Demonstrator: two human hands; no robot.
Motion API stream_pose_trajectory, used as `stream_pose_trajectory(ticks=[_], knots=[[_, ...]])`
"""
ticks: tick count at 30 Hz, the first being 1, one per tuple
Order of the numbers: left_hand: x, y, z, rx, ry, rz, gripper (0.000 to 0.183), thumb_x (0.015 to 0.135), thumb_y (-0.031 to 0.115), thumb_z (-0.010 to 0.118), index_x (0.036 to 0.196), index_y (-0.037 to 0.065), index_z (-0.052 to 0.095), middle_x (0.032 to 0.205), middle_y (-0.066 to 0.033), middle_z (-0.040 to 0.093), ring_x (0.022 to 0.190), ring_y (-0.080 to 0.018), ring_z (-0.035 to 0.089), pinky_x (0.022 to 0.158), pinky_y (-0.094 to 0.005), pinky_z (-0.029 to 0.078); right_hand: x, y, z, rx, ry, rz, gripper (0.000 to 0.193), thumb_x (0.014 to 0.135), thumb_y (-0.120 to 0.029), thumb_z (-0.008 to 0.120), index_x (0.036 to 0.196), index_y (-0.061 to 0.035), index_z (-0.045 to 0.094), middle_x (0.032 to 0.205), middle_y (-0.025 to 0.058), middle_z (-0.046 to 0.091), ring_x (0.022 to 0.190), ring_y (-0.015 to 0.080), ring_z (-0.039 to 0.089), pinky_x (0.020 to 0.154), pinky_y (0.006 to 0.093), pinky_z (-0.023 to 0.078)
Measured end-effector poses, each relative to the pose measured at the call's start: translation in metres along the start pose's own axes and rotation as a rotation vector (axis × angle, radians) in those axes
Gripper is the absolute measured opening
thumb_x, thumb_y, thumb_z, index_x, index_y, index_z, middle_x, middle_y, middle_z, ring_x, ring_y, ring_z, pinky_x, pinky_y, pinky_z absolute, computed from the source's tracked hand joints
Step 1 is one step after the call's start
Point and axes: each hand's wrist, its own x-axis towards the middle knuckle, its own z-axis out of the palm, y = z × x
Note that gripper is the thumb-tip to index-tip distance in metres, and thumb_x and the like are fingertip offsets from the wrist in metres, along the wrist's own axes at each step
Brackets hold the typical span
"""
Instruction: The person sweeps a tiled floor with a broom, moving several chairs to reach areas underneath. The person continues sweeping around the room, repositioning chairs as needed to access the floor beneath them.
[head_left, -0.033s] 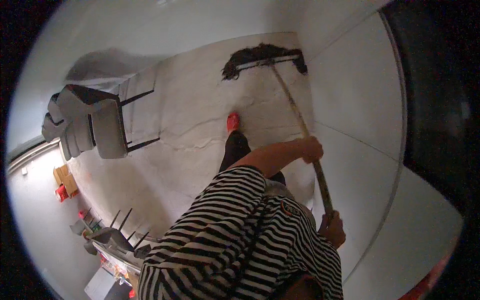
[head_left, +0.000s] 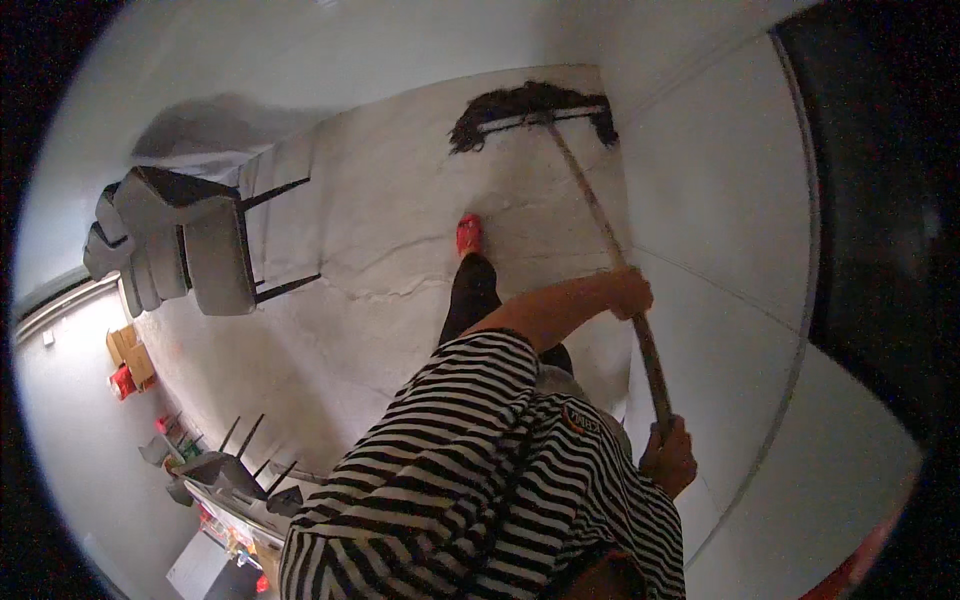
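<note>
- The left hand (head_left: 630, 292) is wrapped round the handle (head_left: 599, 215) of a mop, part-way along it.
- The right hand (head_left: 668, 455) grips the same handle lower down, by its near end.
- The mop head (head_left: 530, 100), a dark fringe on a pale bar (head_left: 500, 126), lies in the far right corner of the floor (head_left: 380, 200), close to the wall (head_left: 720, 180); whether it touches that wall I cannot tell.
- One red shoe (head_left: 469, 235) shows on the floor, short of the mop head.
- Stacked grey chairs (head_left: 220, 260) with black legs stand at the floor's left edge, well apart from the mop.
</note>
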Motion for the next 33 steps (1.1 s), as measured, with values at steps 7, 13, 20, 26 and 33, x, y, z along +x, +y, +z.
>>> stream_pose_trajectory(ticks=[7,13,20,26,33], knots=[[-0.011,-0.120,-0.079,0.030,0.223,-0.195,0.010,0.069,0.020,0.065,0.077,0.015,0.067,0.080,-0.0033,0.066,0.084,-0.0215,0.064,0.075,-0.0393,0.044,0.109,-0.087,-0.086,-0.232,0.275,-0.194,0.027,0.087,-0.028,0.058,0.108,-0.0101,0.062,0.091,0.0126,0.065,0.075,0.0299,0.064,0.064,0.0399,0.052],[0.023,-0.179,-0.147,-0.158,0.499,-0.294,0.012,0.068,0.022,0.066,0.071,0.015,0.058,0.070,-0.0031,0.061,0.075,-0.0243,0.062,0.073,-0.0409,0.045,0.191,-0.105,-0.216,-0.623,0.244,-0.218,0.028,0.086,-0.016,0.058,0.112,-0.0068,0.060,0.101,0.0142,0.065,0.083,0.0300,0.065,0.073,0.0373,0.052],[-0.091,-0.225,-0.237,-0.352,0.675,-0.446,0.013,0.070,0.023,0.066,0.076,0.013,0.064,0.072,-0.0060,0.062,0.074,-0.0252,0.062,0.071,-0.0415,0.044,0.246,-0.191,-0.344,-0.800,0.268,-0.492,0.030,0.080,-0.011,0.061,0.110,-0.0066,0.061,0.097,0.0133,0.065,0.080,0.0303,0.064,0.070,0.0383,0.051],[-0.218,-0.253,-0.244,-0.463,0.629,-0.646,0.019,0.077,0.027,0.063,0.088,0.012,0.067,0.077,-0.0067,0.064,0.077,-0.0260,0.062,0.075,-0.0432,0.041,0.244,-0.295,-0.374,-0.856,0.329,-0.692,0.032,0.076,-0.006,0.063,0.108,-0.0065,0.061,0.093,0.0126,0.064,0.078,0.0305,0.063,0.067,0.0391,0.051],[-0.372,-0.298,-0.181,-0.209,0.991,-1.014,0.014,0.074,0.023,0.064,0.079,0.009,0.063,0.072,-0.0103,0.063,0.074,-0.0288,0.063,0.066,-0.0479,0.046,0.274,-0.425,-0.308,-0.736,0.735,-1.240,0.025,0.082,-0.008,0.056,0.106,-0.0120,0.059,0.083,0.0091,0.062,0.072,0.0241,0.061,0.064,0.0385,0.049]])
